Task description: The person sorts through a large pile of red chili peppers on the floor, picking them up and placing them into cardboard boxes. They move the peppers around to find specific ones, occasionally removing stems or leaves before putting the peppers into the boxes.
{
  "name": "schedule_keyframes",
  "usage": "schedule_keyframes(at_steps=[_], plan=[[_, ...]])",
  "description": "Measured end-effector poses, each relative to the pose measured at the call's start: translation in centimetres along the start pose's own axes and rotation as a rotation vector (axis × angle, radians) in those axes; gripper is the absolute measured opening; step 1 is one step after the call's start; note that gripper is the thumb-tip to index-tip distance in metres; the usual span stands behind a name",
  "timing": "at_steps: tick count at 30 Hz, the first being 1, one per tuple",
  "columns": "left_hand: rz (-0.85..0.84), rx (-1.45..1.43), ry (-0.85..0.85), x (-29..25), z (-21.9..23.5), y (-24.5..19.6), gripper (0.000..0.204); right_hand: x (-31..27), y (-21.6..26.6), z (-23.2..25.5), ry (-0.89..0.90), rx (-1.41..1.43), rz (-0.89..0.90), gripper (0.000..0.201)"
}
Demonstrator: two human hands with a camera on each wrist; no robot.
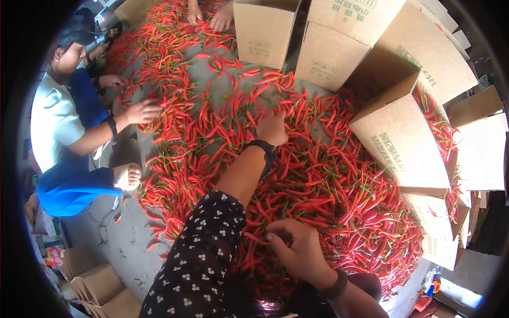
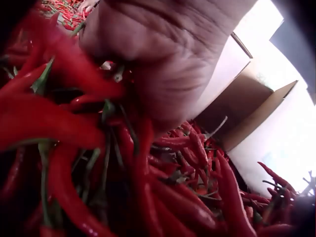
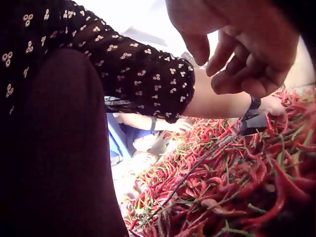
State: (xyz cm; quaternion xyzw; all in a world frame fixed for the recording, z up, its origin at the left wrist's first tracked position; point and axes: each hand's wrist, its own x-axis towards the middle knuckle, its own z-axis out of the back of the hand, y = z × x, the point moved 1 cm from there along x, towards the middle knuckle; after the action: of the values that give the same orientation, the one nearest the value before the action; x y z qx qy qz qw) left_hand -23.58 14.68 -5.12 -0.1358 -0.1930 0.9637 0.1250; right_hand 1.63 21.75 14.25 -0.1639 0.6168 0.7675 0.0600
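Chillies (image 1: 339, 201) around the left hand (image 1: 273, 129) and right hand (image 1: 299, 249) are red, with green stems (image 2: 45, 182). The sleeve (image 1: 199, 259) behind the left hand is black, patterned with white floral clusters. Carton (image 1: 403, 119) right of both hands: brown, green lettering (image 1: 389, 151).

Sleeve (image 1: 199, 259), lower centre: black, white three-petal print. Left wristband (image 1: 264, 148), right wristband (image 1: 336, 285): black. Legwear (image 3: 74, 148): dark, plain.
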Motion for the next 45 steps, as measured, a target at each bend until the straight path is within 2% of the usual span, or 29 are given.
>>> schedule_keyframes(at_steps=[3, 5, 6, 10, 12, 13, 15, 16, 18, 20, 22, 23, 25, 26, 28, 29, 31, 32, 34, 36, 38, 40, 42, 43, 45], plan=[[-0.029, -0.011, 0.038, -2.3, 1.5, 0.7, 0.06, -0.3, -0.8, -0.4, 0.0, -0.049, 0.06, 0.016], [-0.128, -0.286, 0.347, -3.8, 3.1, 1.2, 0.059, -0.6, -1.1, -0.4, -0.01, -0.066, 0.085, 0.015], [-0.173, -0.379, 0.365, -5.5, 4.0, 1.3, 0.061, -0.8, -1.2, -0.4, -0.022, -0.084, 0.109, 0.015], [-0.285, -0.753, 0.653, -14.5, 7.8, 0.1, 0.062, -1.7, -1.1, -0.2, 0.009, -0.039, 0.065, 0.015], [-0.376, -0.776, 0.928, -18.7, 8.3, -0.9, 0.062, -1.9, -1.1, 0.0, -0.014, -0.049, 0.081, 0.015], [-0.374, -0.777, 0.93, -19.4, 8.7, -1.0, 0.062, -1.9, -1.1, 0.1, -0.013, -0.048, 0.079, 0.015], [-0.609, -0.88, 1.204, -20.8, 9.3, -1.1, 0.059, -1.9, -0.8, 0.5, -0.057, -0.077, 0.141, 0.015], [-0.712, -0.816, 1.034, -19.8, 8.6, -0.4, 0.052, -2.1, -0.5, 0.6, -0.066, -0.04, 0.093, 0.013], [-0.197, -0.781, 0.9, -16.6, 8.6, 0.8, 0.046, -2.1, -0.1, 0.8, -0.069, -0.021, 0.08, 0.013], [-0.303, -0.513, 0.393, -11.9, 7.7, 1.7, 0.043, -2.0, 0.4, 0.8, -0.079, -0.006, 0.074, 0.013], [-0.243, -0.352, 0.223, -7.5, 5.6, 1.8, 0.041, -1.8, 0.7, 0.7, -0.085, -0.009, 0.06, 0.01], [-0.246, -0.356, 0.22, -6.1, 3.5, 1.8, 0.041, -1.7, 0.7, 0.7, -0.087, -0.014, 0.061, 0.01], [-0.427, -0.25, -0.171, -4.0, -0.1, 1.3, 0.037, -1.3, 0.4, 0.5, -0.093, -0.044, 0.084, 0.01], [-0.425, -0.254, -0.171, -4.2, -0.8, 0.3, 0.037, -1.1, 0.2, 0.4, -0.092, -0.047, 0.081, 0.01], [-0.148, -0.077, -0.037, -5.3, -2.0, -1.2, 0.037, -0.7, -0.1, 0.3, -0.094, -0.075, 0.064, 0.01], [-0.147, -0.078, -0.034, -5.4, -1.6, -1.4, 0.037, -0.5, -0.3, 0.3, -0.092, -0.074, 0.061, 0.01], [-0.127, -0.089, 0.337, -5.7, -0.7, -1.4, 0.038, -0.1, -1.0, 0.4, -0.079, -0.074, 0.074, 0.011], [-0.125, -0.087, 0.342, -6.0, -0.4, -1.0, 0.038, 0.1, -1.5, 0.3, -0.077, -0.07, 0.07, 0.011], [-0.278, -0.312, 0.411, -7.3, 0.0, -0.1, 0.039, 0.1, -2.2, 0.2, -0.06, -0.002, 0.045, 0.012], [-0.399, -0.404, 0.375, -10.6, 3.6, -0.6, 0.039, -0.2, -2.5, 0.1, -0.057, 0.022, 0.04, 0.012], [-0.342, -0.58, 0.519, -14.0, 6.3, -1.1, 0.04, -0.5, -2.5, 0.2, -0.05, 0.045, 0.038, 0.012], [-0.408, -0.477, 0.567, -17.5, 7.1, -1.2, 0.041, -0.8, -2.4, 0.5, -0.039, -0.008, 0.062, 0.013], [-0.51, -0.597, 0.497, -21.0, 6.5, -1.6, 0.041, -0.9, -2.6, 0.9, -0.061, -0.009, 0.068, 0.014], [-0.508, -0.597, 0.502, -22.0, 6.5, -1.9, 0.041, -0.9, -2.7, 1.1, -0.084, -0.012, 0.077, 0.014], [-0.564, -0.5, 0.96, -23.6, 6.8, -2.5, 0.039, -0.8, -2.1, 1.5, -0.062, -0.018, 0.064, 0.016]])
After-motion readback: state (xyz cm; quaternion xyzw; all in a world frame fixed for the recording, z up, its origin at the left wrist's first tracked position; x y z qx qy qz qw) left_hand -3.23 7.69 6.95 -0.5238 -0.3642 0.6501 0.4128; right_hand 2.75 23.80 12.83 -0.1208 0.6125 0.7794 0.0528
